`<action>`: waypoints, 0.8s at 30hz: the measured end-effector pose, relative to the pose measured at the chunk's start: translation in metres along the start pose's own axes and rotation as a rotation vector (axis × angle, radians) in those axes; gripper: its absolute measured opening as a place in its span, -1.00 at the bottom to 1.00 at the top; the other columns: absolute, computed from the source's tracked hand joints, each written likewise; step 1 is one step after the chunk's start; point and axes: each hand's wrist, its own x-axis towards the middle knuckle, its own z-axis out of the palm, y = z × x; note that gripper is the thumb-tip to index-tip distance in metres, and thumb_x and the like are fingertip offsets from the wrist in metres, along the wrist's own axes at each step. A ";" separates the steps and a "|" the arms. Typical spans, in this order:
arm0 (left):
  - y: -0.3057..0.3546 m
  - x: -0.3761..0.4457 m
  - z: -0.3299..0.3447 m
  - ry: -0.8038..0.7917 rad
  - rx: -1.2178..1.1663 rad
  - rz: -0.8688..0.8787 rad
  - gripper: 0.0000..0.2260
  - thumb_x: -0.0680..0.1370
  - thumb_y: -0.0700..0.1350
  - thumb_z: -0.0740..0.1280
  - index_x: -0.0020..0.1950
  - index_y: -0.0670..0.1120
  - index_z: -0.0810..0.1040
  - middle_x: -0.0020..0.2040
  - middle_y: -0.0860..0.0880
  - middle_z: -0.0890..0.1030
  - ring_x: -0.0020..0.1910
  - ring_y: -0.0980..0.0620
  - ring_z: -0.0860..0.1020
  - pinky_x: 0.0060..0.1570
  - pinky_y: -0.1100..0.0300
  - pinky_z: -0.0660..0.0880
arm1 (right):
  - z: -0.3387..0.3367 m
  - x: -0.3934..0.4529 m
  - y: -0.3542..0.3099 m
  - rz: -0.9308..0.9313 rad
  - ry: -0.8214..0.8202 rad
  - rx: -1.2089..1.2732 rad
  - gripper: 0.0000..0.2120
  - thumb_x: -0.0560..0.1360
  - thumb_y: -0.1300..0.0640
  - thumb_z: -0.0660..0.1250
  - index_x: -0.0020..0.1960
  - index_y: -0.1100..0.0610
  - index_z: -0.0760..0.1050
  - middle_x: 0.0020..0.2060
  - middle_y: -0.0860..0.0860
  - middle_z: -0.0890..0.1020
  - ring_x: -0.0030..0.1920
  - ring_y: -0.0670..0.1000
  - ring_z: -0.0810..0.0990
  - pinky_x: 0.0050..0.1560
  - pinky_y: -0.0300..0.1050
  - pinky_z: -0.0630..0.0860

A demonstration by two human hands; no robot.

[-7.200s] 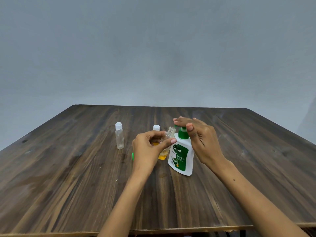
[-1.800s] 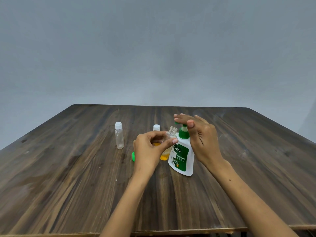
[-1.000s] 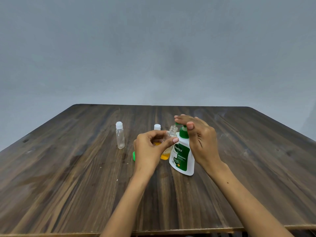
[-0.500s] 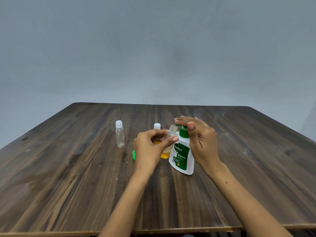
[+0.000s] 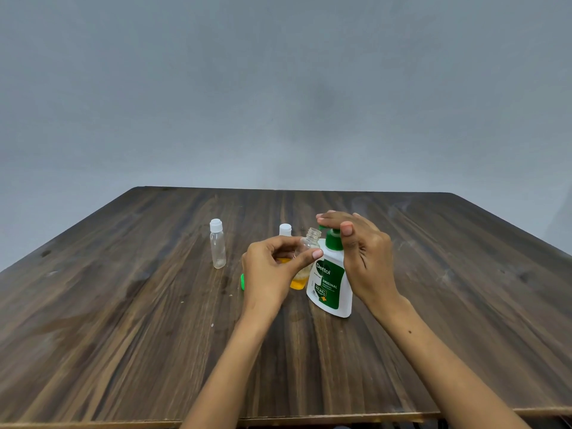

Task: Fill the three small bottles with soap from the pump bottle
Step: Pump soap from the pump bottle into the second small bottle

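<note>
Our left hand [image 5: 272,270] grips an uncapped clear small bottle [image 5: 305,258], fingers and thumb curled round its body, the thumb tip lying just below the threaded neck. The bottle leans towards the pump bottle, its open mouth close beside the green pump. Orange-yellow soap [image 5: 297,283] sits in its lower part, below our fingers.

Our right hand [image 5: 360,258] rests on top of the white Dettol pump bottle [image 5: 331,286], which stands upright on the dark wooden table [image 5: 123,335]. The fingers lie straight and together across the green pump head [image 5: 333,238], and the thumb points down beside the pump collar. The label shows "Dettol" and "ORIGINAL" on a green panel.

Behind our left hand stands a second small bottle with a white cap [image 5: 285,229]; only the cap and a little orange below it show, so we cannot tell how full it is. Further left, well apart from the rest, an empty clear bottle with a white cap [image 5: 217,248] stands upright. A small green object [image 5: 242,281] peeks out at the left edge of our left hand, resting on the table; we cannot tell what it is.

A plain grey wall [image 5: 278,88] rises beyond the far table edge.
</note>
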 end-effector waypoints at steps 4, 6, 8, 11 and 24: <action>0.001 0.000 -0.001 0.001 0.002 0.005 -0.76 0.25 0.04 0.58 -0.14 0.07 0.67 -0.21 0.06 0.72 -0.15 0.07 0.68 -0.04 0.13 0.63 | 0.000 0.004 -0.002 -0.005 0.001 -0.008 -0.32 0.63 -0.26 -0.11 0.06 0.15 0.65 0.07 -0.03 0.68 0.18 -0.03 0.60 0.28 0.15 0.43; 0.001 0.000 0.000 0.004 0.003 0.004 -0.78 0.27 -0.02 0.59 -0.14 0.06 0.67 -0.21 0.06 0.72 -0.16 0.09 0.68 -0.05 0.16 0.63 | 0.001 0.001 -0.001 -0.004 0.017 -0.002 -0.34 0.63 -0.25 -0.09 0.05 0.15 0.66 0.05 -0.03 0.68 0.16 -0.04 0.61 0.25 0.18 0.45; 0.001 0.001 0.000 0.009 0.010 0.003 -0.78 0.28 -0.03 0.60 -0.14 0.08 0.66 -0.20 0.06 0.72 -0.16 0.09 0.68 -0.05 0.17 0.62 | 0.003 -0.002 0.000 0.003 0.023 0.009 -0.36 0.64 -0.23 -0.08 0.04 0.14 0.66 0.03 -0.05 0.69 0.15 -0.06 0.61 0.22 0.19 0.46; 0.001 0.000 0.001 0.013 0.013 0.007 -0.79 0.28 -0.02 0.60 -0.16 0.11 0.64 -0.21 0.07 0.72 -0.16 0.10 0.68 -0.05 0.18 0.62 | 0.002 -0.001 0.001 0.004 0.015 0.011 -0.36 0.64 -0.23 -0.09 0.04 0.13 0.66 0.04 -0.05 0.69 0.15 -0.07 0.61 0.22 0.20 0.46; 0.002 -0.001 -0.001 0.008 0.000 -0.008 -0.69 0.22 0.07 0.58 -0.10 0.02 0.69 -0.19 0.05 0.72 -0.15 0.10 0.68 -0.04 0.15 0.63 | 0.002 0.000 0.000 -0.023 0.024 -0.017 -0.37 0.64 -0.23 -0.08 0.04 0.14 0.65 0.04 -0.04 0.68 0.15 -0.05 0.61 0.24 0.15 0.45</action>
